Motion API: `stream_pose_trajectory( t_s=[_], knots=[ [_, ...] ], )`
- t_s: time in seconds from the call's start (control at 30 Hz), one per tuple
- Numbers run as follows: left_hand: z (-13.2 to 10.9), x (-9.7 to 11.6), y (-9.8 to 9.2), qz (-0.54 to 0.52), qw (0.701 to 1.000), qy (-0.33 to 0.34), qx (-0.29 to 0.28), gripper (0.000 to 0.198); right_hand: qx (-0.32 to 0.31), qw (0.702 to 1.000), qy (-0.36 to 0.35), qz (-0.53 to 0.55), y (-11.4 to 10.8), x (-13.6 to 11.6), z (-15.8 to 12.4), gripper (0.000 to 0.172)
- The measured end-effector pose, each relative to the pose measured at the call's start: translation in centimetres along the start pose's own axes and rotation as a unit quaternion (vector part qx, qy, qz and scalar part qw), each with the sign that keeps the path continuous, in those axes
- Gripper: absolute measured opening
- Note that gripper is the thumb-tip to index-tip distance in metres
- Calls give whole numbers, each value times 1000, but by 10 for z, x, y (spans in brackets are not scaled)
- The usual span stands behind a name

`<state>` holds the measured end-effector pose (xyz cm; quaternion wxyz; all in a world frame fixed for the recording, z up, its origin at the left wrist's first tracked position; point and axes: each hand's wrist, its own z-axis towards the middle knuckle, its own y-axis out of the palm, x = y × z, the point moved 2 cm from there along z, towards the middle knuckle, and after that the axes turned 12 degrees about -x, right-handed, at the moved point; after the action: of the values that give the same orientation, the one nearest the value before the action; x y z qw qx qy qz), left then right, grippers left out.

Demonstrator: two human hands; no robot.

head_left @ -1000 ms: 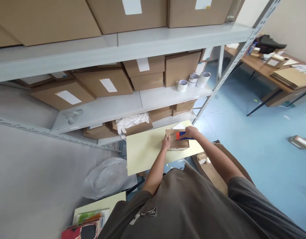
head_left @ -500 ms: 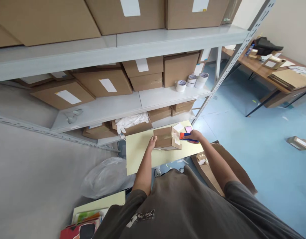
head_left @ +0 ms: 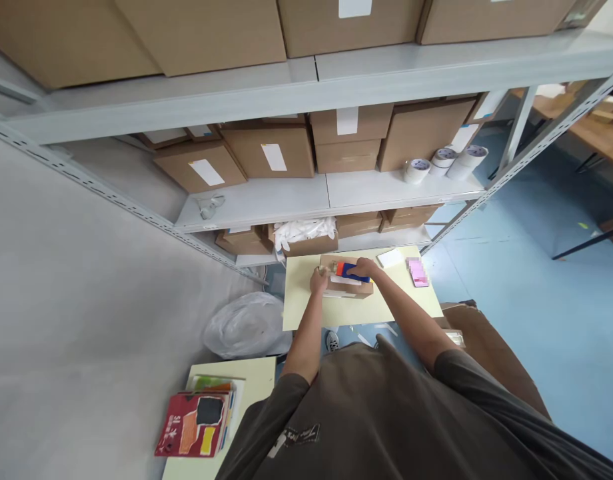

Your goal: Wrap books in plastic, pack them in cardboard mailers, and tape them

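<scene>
A small cardboard box point(head_left: 362, 289) lies on the pale yellow table point(head_left: 301, 303), with a white label along its near side. My left hand point(head_left: 319, 280) is closed at the box's left end; a bit of crinkled, shiny material shows by its fingers. In my right hand point(head_left: 365, 268) is a blue tape dispenser point(head_left: 353, 272) with an orange front end, held over the box's top and pointing left. Whether the dispenser touches the cardboard I cannot tell. Right of the box lie a white card point(head_left: 390, 258) and a phone point(head_left: 417, 272) with a pink screen.
Beyond the table stands a metal shelf rack point(head_left: 266, 217) with cardboard boxes, tape rolls point(head_left: 416, 171) and a box of white gloves point(head_left: 306, 232). A wrapped plastic bundle point(head_left: 244, 327) sits at left, near books point(head_left: 194, 423). An open carton point(head_left: 496, 353) is at right.
The view has swung, so the scene sits further right. The box has been turned, its labelled side now showing. The tape dispenser has moved from the box's right end to over its top.
</scene>
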<state>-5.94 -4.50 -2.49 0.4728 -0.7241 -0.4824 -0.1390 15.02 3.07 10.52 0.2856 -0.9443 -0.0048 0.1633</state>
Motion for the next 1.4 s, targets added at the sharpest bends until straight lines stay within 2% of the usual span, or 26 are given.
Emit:
stream_pose_trajectory(
  t_s=[0.07,0.13,0.23,0.37,0.47,0.57,0.67,0.83,0.93,1.0,1.1,1.17,1.27,1.33,1.4],
  knots=[
    [-3,-1,14,6,999,-44,8,50,-15,1000,-6,-11,0,3,-1,75],
    [-5,2,28,12,998,-56,5,48,-8,999,-1,-33,0,14,-4,75],
    [-7,13,48,12,999,-48,-8,47,33,997,13,-65,3,42,-11,71],
    [-14,36,83,-6,998,-28,-60,52,78,994,37,-61,9,85,-22,67],
    [-22,49,110,0,998,-14,-65,53,93,994,41,-35,15,114,-32,64],
    [-28,55,128,21,997,-4,-69,55,105,993,40,-28,15,144,-44,60],
    [-28,57,134,30,997,0,-73,53,108,992,61,-27,9,190,-63,54],
    [-22,53,129,24,996,14,-81,51,137,978,157,24,-10,281,-115,50],
    [-18,47,121,9,996,21,-87,48,145,973,176,29,-17,303,-135,52],
    [-15,41,112,-7,996,25,-90,45,147,973,175,32,-18,298,-136,53],
    [-10,28,92,-33,994,28,-99,40,141,978,150,41,-17,269,-123,50],
    [-7,17,74,-43,994,26,-96,41,141,982,124,37,-16,240,-109,49],
    [-6,5,42,-48,997,14,-57,56,160,983,89,20,-19,189,-92,50],
    [-8,2,20,-49,998,16,-30,65,173,983,70,9,-23,151,-84,51],
    [-10,8,1,-55,997,43,-22,60,176,983,51,-4,-27,113,-77,52]
  ],
)
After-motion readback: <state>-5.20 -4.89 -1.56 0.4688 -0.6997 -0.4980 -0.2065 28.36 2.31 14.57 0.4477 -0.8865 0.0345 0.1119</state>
